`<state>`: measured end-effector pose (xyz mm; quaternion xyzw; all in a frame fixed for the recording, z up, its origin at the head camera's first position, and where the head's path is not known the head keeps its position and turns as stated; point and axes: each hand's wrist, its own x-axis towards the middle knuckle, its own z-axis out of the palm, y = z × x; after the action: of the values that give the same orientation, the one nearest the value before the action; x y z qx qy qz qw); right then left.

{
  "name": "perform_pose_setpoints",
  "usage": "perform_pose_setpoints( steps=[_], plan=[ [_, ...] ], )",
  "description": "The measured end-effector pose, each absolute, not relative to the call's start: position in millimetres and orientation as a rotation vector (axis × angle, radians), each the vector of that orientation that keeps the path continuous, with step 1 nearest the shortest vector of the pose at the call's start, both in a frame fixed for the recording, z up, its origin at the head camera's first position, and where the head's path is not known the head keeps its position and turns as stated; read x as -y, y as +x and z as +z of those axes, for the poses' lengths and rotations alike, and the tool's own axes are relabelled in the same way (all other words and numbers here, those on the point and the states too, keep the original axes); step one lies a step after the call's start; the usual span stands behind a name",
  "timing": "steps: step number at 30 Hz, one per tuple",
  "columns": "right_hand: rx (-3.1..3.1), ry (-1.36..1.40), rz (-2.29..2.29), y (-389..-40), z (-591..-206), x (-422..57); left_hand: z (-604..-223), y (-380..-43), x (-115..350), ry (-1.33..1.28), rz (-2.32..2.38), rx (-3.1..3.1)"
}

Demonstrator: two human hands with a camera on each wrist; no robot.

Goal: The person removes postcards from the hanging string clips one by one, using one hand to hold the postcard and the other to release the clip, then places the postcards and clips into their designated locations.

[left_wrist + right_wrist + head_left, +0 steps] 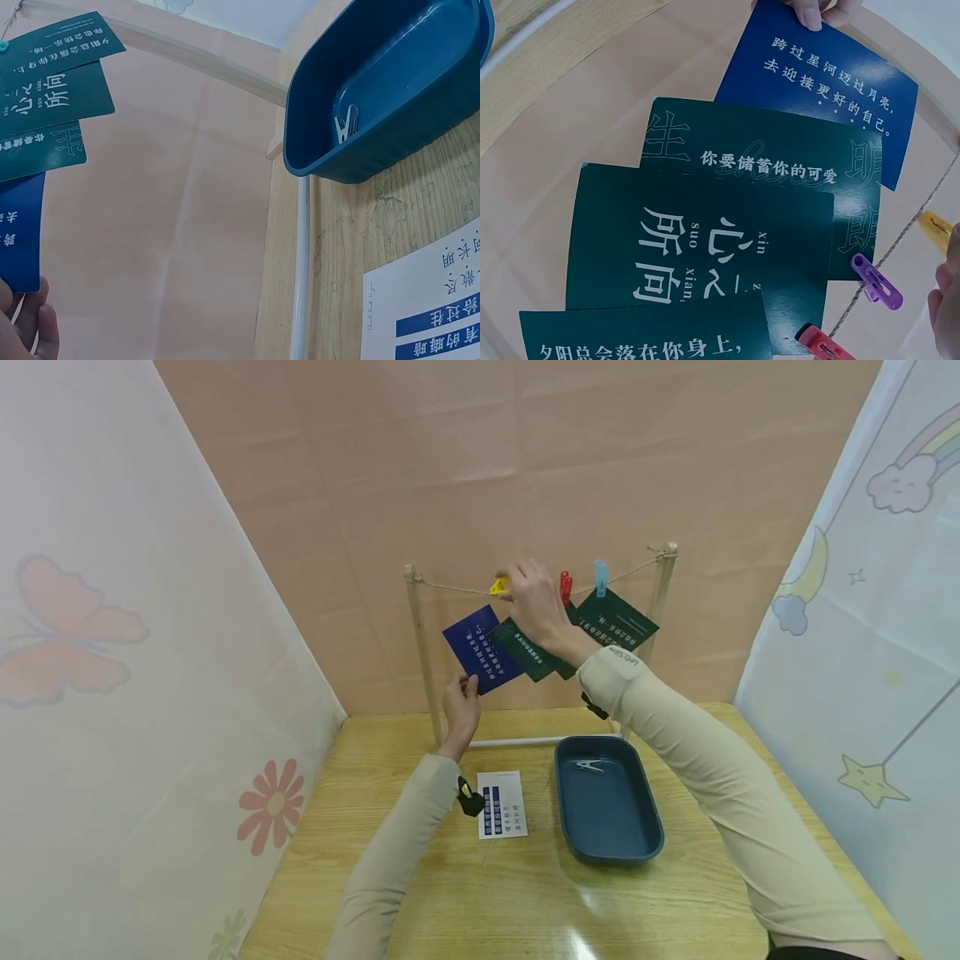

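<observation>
My left hand (461,714) pinches the lower corner of a dark blue printed card (482,647) just below the string (453,587). Up at the string, my right hand (534,602) holds a yellow clothespin (498,585) between thumb and fingers. Right of the blue card, overlapping green cards hang: one (765,176) by a purple clothespin (877,283), another (697,240) near a red clothespin (823,343), and the rightmost green card (618,620) under a light blue clothespin (601,578). In the head view my right hand hides the purple clothespin.
The string is tied between two wooden posts (423,652) joined by a white bar (517,742) low down. In front stands a dark blue bin (611,818) with a white clothespin (590,766) inside. A white printed card (502,806) lies on the wooden table (517,902).
</observation>
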<state>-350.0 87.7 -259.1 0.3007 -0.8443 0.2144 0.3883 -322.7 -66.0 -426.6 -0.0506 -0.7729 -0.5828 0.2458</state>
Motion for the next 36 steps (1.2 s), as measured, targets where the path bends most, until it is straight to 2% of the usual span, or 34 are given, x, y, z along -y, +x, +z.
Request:
perform_pose_setpoints(
  steps=[36],
  plan=[
    [2.169, 0.78, 0.549, -347.6, -263.8, -95.1, -431.0, -319.4, 69.1, -0.139, -1.58, 2.1]
  ],
)
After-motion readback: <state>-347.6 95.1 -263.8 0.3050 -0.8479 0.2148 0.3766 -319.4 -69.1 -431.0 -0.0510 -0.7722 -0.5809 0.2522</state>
